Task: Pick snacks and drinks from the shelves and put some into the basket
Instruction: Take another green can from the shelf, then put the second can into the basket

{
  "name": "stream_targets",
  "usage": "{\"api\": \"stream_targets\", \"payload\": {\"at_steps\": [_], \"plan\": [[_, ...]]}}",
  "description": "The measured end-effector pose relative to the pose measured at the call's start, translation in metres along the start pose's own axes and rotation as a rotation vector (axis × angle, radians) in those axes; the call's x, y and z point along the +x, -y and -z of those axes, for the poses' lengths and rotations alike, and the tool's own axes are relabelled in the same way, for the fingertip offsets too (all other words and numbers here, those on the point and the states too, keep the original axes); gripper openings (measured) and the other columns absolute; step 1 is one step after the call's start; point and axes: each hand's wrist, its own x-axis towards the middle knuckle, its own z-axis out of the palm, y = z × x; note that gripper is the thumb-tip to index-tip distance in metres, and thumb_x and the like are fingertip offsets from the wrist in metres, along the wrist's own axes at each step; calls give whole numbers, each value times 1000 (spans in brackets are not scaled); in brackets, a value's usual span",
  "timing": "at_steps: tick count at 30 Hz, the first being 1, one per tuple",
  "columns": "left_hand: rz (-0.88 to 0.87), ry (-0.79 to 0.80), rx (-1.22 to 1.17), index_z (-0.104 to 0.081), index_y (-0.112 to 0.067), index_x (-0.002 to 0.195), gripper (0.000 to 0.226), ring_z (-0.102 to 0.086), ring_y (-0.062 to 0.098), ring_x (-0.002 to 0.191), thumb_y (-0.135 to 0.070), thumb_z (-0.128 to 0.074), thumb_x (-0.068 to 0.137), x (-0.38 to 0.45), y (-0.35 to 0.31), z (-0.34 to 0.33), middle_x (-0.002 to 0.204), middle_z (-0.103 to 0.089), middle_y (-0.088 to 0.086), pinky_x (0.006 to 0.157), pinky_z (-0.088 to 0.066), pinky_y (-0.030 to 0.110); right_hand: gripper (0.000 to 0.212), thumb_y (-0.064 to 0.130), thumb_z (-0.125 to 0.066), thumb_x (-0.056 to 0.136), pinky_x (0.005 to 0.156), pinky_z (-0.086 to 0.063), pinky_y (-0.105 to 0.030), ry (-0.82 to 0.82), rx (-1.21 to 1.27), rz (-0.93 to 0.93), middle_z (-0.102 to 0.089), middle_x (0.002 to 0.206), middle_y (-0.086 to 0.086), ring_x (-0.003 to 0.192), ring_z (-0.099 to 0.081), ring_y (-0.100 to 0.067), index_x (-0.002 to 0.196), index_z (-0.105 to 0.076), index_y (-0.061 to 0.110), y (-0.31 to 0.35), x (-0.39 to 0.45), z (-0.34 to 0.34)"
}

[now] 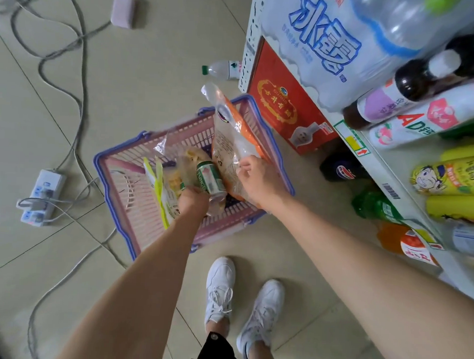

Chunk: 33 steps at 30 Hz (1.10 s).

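Both bare arms reaching down over the pink slatted plastic basket point(128, 158) on the tiled floor, left hand point(192, 202) gripping a green can point(210, 181) with crinkly snack packets, right hand point(257, 177) pinching a glossy orange-and-clear snack bag point(232, 130) above the basket's right rim

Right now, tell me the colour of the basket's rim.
Purple-blue rim on the basket, with pink slatted walls; head view shows it.

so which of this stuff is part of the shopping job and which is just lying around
Part of the job:
- pink basket
- green can, held by left hand
- orange snack bag, held by right hand
- yellow-green packet
- shelf drinks

Lying about:
- power strip
- cables
- floor bottle
- red box
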Motion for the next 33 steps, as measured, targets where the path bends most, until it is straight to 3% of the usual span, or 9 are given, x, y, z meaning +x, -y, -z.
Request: {"api": "stream_targets", "payload": {"at_steps": [5, 7, 9, 12, 15, 21, 24, 28, 33], "plan": [[-6, 12, -28, -68, -7, 102, 18, -67, 34, 99, -15, -58, 90, -1, -6, -7, 100, -70, 17, 88, -57, 41, 27, 24, -47, 98, 89, -48, -32, 21, -13, -40, -66, 121, -6, 111, -61, -24, 120, -61, 13, -4, 0, 7], [-38, 26, -54, -66, -13, 86, 11, -67, 33, 96, -15, -56, 91, -10, -13, -8, 92, -69, 14, 88, -57, 45, 29, 23, -46, 98, 91, -48, -33, 32, -10, -41, -66, 121, -8, 112, -61, -26, 119, -62, 11, -2, -3, 12], [-95, 57, -63, -60, -20, 73, 21, -64, 29, 86, -11, -55, 92, -24, -24, -11, 81, -63, 8, 86, -58, 43, 28, 21, -45, 99, 91, -50, -37, 52, 25, -31, -66, 118, -10, 110, -62, -27, 115, -63, 8, 2, -8, 19], [-190, 120, -77, -65, -13, 89, 10, -66, 30, 87, -8, -56, 91, -44, -40, -19, 94, -69, 14, 88, -57, 47, 24, 20, -47, 99, 85, -52, -37, 5, 126, -14, -70, 107, -12, 102, -64, -27, 103, -66, 7, 4, -19, 29], [-276, 177, -60, -66, -5, 109, 18, -64, 27, 87, -7, -58, 92, -67, -55, -27, 98, -68, 15, 91, -55, 44, 24, 21, -47, 99, 76, -51, -37, -103, 181, -36, -70, 96, -12, 91, -64, -26, 92, -65, 8, -1, -33, 49], [-344, 263, -69, -60, -1, 95, 7, -64, 21, 73, -2, -53, 94, -110, -83, -44, 87, -66, 15, 72, -57, 35, 25, 19, -48, 95, 73, -51, -36, -343, 280, -197, -72, 92, -15, 87, -66, -34, 83, -66, 7, -45, -61, 105], [-339, 341, -93, -59, -2, 94, 7, -60, 21, 66, 1, -53, 94, -133, -101, -62, 75, -61, 13, 63, -52, 30, 23, 13, -46, 94, 70, -40, -30, -466, 264, -289, -65, 84, -10, 76, -52, -35, 74, -57, 15, -69, -80, 143], [-353, 497, -39, -60, -8, 84, 19, -55, 10, 48, 4, -49, 95, -167, -128, -100, 69, -55, 9, 48, -44, 20, 24, 15, -45, 96, 82, -38, -38, -606, 92, -368, -65, 106, -18, 101, -57, -36, 105, -62, 1, -97, -98, 194], [-380, 631, -37, -59, -13, 100, 17, -57, 16, 65, -2, -47, 97, -218, -170, -156, 74, -58, 3, 61, -47, 25, 31, 9, -49, 95, 95, -32, -31, -697, -16, -349, -54, 128, -20, 122, -49, -33, 125, -52, -1, -112, -111, 252]]}}
